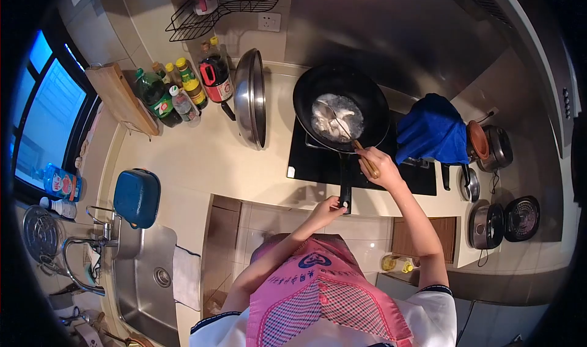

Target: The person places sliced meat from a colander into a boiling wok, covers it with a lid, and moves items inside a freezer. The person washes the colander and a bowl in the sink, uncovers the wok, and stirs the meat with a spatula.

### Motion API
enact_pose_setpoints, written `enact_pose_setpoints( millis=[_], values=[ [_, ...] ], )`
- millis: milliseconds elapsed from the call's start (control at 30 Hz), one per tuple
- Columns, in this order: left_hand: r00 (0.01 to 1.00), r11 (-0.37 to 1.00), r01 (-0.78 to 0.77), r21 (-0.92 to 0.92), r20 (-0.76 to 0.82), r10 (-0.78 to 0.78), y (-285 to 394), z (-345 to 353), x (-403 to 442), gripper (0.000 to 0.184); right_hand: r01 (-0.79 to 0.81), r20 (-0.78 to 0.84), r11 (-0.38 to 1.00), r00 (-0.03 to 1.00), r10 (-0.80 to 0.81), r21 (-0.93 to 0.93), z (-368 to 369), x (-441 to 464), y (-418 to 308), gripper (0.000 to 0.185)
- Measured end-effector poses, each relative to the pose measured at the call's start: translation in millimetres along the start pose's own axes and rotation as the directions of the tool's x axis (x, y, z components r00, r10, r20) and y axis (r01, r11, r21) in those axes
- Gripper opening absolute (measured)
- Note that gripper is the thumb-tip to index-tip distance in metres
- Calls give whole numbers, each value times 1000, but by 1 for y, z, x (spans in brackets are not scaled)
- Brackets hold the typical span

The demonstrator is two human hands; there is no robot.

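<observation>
A black wok [371, 89] stands on the stove's left burner, with pale pieces of food [340, 127] in bubbling liquid inside it. My left hand [327, 214] is closed around the end of the wok's black handle [345, 185]. In my right hand [380, 167] I grip the wooden handle of a spatula [358, 145]; its metal end reaches down into the food and is partly hidden there. To the left of the wok, a large steel lid [249, 99] stands on its edge on the counter.
A blue cloth [431, 130] covers something on the right burner of the black stove [312, 163]. Bottles [189, 84] and a cutting board [119, 99] line the back left. A blue basin [137, 198] sits by the sink [143, 298]. Rice-cooker-like pots [487, 225] stand at right.
</observation>
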State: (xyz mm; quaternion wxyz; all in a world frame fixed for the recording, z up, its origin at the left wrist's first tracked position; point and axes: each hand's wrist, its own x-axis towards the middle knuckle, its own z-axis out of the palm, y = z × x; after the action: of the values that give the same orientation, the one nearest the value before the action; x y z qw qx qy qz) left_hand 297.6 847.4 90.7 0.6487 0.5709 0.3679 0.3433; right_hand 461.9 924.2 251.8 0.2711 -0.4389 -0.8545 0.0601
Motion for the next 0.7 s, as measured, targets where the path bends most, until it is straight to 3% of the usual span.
enact_pose_setpoints(
  millis=[233,300,467,533,700],
  values=[
    [999,999,39,4,14,-39,12,-7,-1,30,-28,-11,999,1000,28,42,3,8,1,27],
    [999,996,43,73,21,-45,15,-5,-3,34,-15,-127,996,992,27,93,9,10,9,28],
    [999,999,47,26,24,-48,12,-4,-2,32,-74,-74,991,994,83,109,5,7,15,28],
    [997,998,57,36,46,-58,9,-1,0,31,-67,-178,990,980,89,125,5,10,20,28],
    [999,999,52,18,10,-52,9,-1,-3,32,-93,-126,987,986,109,129,-3,3,20,30]
  ],
)
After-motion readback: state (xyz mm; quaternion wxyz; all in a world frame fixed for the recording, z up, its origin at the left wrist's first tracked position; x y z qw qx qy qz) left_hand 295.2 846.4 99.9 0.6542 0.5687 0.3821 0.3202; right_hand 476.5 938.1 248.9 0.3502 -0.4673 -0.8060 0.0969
